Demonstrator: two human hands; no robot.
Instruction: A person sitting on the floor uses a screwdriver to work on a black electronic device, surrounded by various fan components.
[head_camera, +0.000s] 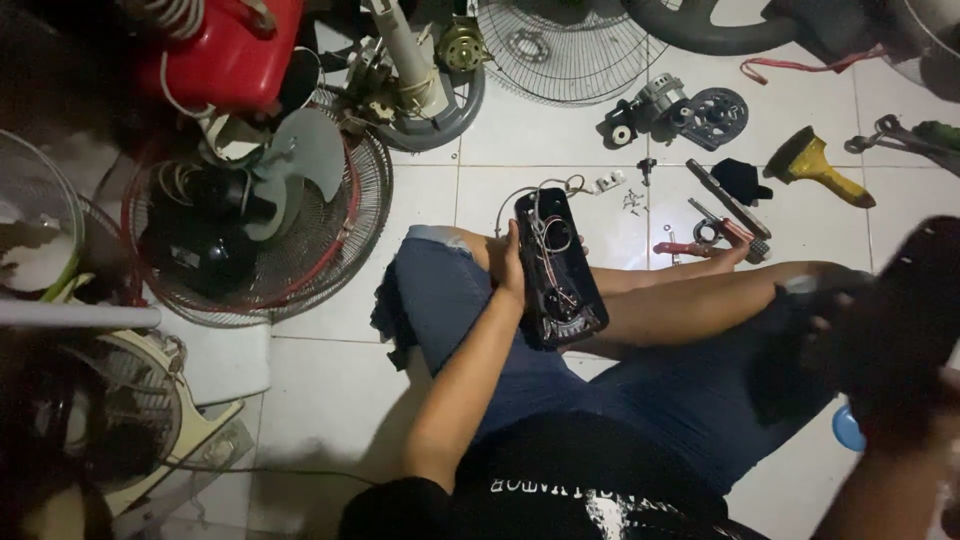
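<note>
Left grip: left hand (513, 262) wrapped around the edge of an opened black fan control housing (558, 268), propped on the crossed legs, open side up.
Housing state: cover off, red and pale wires (548, 236) and a switch block exposed inside; a white cord with a small connector (606, 182) trailing off its top end onto the tiles.
Right grip: right hand (905, 330) at the right frame edge, blurred and dark, closed on a black flat part (915, 300), likely the housing's removed cover; shape too smeared to confirm.
Progress, judged: opening-up looks done, with loose screws (633, 201) lying out on the floor; wiring inside not visibly disconnected; reassembly untouched.
Near the knees: red-handled pliers (690, 247), a screwdriver (727, 200), a black cloth (742, 178), a yellow-handled brush (815, 165).
Further out: bare fan motor (655, 100) beside a round black plate (716, 115); wire fan guard (560, 45) at top; fan with grey blade in a red-rimmed guard (270, 215) to the left; red plastic body (225, 50) above it.
In the way: little between hands and tools; clutter crowding the left side of the white tiled floor (330, 380); light dim.
</note>
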